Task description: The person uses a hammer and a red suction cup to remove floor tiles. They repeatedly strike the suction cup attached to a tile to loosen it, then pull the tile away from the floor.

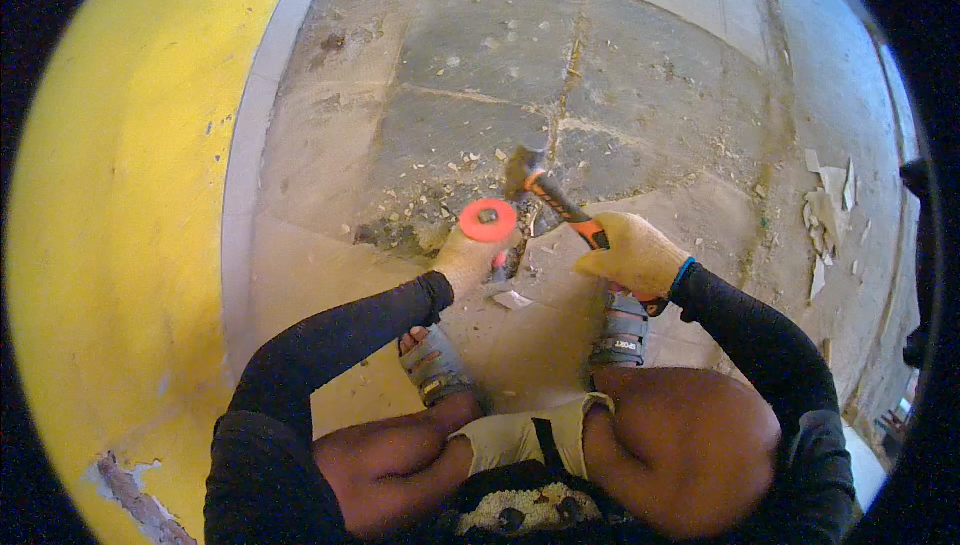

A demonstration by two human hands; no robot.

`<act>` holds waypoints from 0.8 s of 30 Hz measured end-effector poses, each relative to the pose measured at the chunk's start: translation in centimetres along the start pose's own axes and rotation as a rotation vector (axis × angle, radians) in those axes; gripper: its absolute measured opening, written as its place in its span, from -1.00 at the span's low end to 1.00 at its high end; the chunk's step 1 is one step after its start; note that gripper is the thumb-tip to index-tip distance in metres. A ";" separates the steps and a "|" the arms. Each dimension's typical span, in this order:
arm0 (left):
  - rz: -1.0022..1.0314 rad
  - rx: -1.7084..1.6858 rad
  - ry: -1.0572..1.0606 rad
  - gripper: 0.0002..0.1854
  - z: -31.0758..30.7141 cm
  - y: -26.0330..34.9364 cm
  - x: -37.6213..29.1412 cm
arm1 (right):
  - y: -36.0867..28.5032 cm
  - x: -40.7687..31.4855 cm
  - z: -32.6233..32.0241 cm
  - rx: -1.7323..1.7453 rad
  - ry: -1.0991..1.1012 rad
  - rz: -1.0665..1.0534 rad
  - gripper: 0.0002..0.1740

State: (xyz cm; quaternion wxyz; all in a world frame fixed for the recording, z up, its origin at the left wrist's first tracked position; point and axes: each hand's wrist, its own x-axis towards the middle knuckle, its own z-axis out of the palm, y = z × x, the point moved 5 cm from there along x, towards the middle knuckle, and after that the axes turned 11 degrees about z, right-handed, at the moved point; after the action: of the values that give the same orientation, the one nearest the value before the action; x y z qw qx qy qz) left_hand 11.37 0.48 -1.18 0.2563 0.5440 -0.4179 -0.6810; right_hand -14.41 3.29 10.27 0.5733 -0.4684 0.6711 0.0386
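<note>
Gloved, my left hand (472, 256) grips a cold chisel (489, 216) whose round orange hand guard faces up at me. The chisel's lower end is mostly hidden behind the hand and guard. My right hand (634, 254), also in a pale work glove, holds a club hammer (559, 200) by its black and orange handle. The slightly blurred hammer head is just above and right of the guard, apart from the chisel's struck end. Beneath both hands lies the broken edge of a floor covering (322, 252), with chips along it.
A yellow wall (127, 207) with a pale skirting strip (244, 170) runs down the left. Loose fragments (420, 203) litter the exposed dark floor (480, 57). Larger broken pieces (825, 207) lie to the right. My sandalled feet (439, 372) are close below the hands.
</note>
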 end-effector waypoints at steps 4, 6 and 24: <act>-0.050 -0.101 0.036 -0.59 -4.3 1.4 1.8 | 4.0 2.0 1.9 0.236 -0.091 0.179 -0.49; -0.112 -0.012 -0.001 -0.59 -7.1 1.8 2.9 | 5.1 2.2 2.4 0.145 0.027 0.133 -0.53; 0.088 1.093 -0.039 -0.46 -8.9 2.2 -0.5 | -2.3 6.2 15.8 -0.728 0.244 -0.658 -0.76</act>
State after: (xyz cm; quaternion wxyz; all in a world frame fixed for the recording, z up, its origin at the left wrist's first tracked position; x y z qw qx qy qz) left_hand 19.80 -2.86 0.37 -0.0428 0.5673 -0.7378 -0.3632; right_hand -0.67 7.69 0.97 0.2721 -0.8259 0.4928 0.0324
